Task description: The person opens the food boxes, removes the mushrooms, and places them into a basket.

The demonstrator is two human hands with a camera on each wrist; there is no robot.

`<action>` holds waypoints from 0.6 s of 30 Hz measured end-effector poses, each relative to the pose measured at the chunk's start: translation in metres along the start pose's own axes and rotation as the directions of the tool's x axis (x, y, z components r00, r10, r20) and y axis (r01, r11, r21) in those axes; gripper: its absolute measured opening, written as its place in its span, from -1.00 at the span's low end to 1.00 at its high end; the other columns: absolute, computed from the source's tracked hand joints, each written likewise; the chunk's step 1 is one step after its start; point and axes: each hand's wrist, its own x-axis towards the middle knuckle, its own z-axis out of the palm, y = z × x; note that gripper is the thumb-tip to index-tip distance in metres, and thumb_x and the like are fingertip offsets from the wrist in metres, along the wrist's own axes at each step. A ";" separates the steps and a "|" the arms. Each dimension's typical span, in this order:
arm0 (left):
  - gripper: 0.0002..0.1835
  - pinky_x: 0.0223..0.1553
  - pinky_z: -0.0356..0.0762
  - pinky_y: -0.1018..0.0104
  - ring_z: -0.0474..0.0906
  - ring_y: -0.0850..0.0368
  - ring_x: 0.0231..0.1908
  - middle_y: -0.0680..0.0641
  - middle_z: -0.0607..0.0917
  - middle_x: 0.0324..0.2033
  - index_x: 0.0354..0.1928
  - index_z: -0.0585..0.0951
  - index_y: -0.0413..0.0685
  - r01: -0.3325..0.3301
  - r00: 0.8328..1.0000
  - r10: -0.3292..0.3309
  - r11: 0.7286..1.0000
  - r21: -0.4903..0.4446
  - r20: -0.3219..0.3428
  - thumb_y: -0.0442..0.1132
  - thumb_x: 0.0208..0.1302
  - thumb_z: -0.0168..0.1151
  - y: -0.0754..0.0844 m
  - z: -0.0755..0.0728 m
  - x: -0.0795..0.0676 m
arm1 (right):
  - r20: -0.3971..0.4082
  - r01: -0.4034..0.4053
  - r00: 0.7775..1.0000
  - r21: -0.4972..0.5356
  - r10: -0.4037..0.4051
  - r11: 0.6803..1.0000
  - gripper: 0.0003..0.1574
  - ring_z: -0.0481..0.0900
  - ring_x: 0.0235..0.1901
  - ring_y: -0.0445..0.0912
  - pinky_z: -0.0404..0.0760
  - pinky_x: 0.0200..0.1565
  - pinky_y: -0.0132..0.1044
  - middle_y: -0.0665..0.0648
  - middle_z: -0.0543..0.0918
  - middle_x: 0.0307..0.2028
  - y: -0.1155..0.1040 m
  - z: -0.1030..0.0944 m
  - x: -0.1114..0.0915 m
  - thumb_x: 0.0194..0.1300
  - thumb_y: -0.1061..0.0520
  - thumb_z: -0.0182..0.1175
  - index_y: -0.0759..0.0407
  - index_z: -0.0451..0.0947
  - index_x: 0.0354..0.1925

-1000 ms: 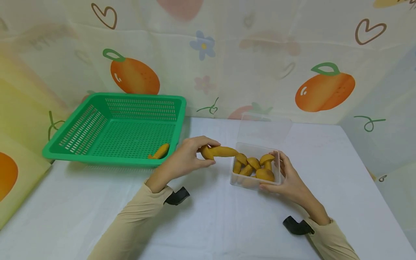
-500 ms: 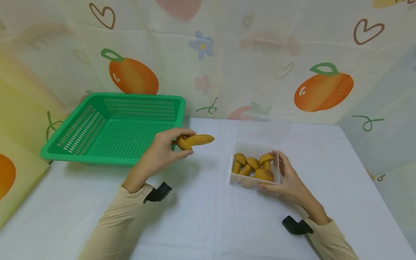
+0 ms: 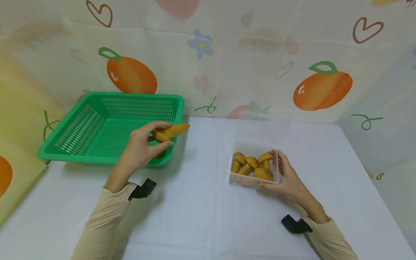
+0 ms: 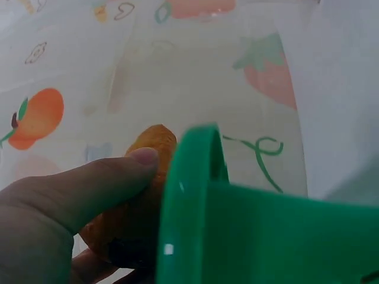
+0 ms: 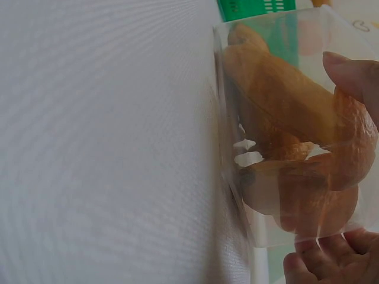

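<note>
In the head view my left hand (image 3: 138,146) pinches an ochre mushroom (image 3: 173,130) between thumb and fingers, its long tapered stem pointing right. It is over the right end of a green basket (image 3: 177,108). The left wrist view shows the thumb on the mushroom (image 4: 155,139), beside the basket's rim (image 4: 195,177). Another ochre piece (image 3: 160,154) lies in the basket, mostly covered by the hand. My right hand (image 3: 287,177) grips the right side of a clear plastic box (image 3: 248,183). Several ochre mushrooms (image 3: 251,162) lie inside it, also visible through its wall in the right wrist view.
The box's transparent lid (image 3: 263,126) stands up behind it. A white cloth (image 3: 201,216) covers the table, and a printed curtain (image 3: 224,54) hangs along the back. White cloth lies between basket and box.
My left hand has carried the mushroom leftward from beside the box to over the basket's right end. The right hand keeps its grip on the box, which stays in place.
</note>
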 end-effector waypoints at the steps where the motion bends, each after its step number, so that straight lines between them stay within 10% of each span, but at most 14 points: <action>1: -0.51 -0.13 0.51 0.63 0.55 0.17 -0.10 -0.13 0.69 -0.04 0.13 0.61 -0.11 0.008 1.000 -0.008 1.000 0.003 -0.006 -0.37 0.11 0.46 -0.002 -0.001 0.000 | 0.001 -0.003 1.000 0.003 0.003 1.000 0.37 -0.04 0.50 0.32 -0.01 0.41 0.37 0.34 0.14 0.44 0.000 0.000 0.000 -0.07 0.27 0.56 0.33 -0.12 0.48; 8: -0.54 -0.15 0.41 0.76 0.42 0.43 -0.15 -0.16 0.66 -0.01 0.12 0.60 -0.17 0.040 0.997 -0.036 0.998 0.055 -0.064 -0.37 0.16 0.43 -0.012 -0.008 -0.002 | 0.005 -0.004 1.000 -0.003 0.004 1.000 0.37 -0.05 0.51 0.33 -0.02 0.41 0.38 0.34 0.14 0.44 0.001 0.000 0.001 -0.06 0.26 0.56 0.32 -0.12 0.48; 18: -0.56 -0.15 0.41 0.68 0.54 0.00 -0.04 -0.20 0.64 0.03 0.13 0.59 -0.18 0.101 0.993 -0.095 0.991 0.087 -0.063 -0.40 0.18 0.41 -0.021 -0.018 -0.003 | 0.003 -0.003 1.000 -0.011 0.003 1.000 0.39 -0.05 0.51 0.32 -0.01 0.40 0.38 0.34 0.13 0.45 0.001 0.000 0.000 -0.06 0.25 0.56 0.31 -0.14 0.49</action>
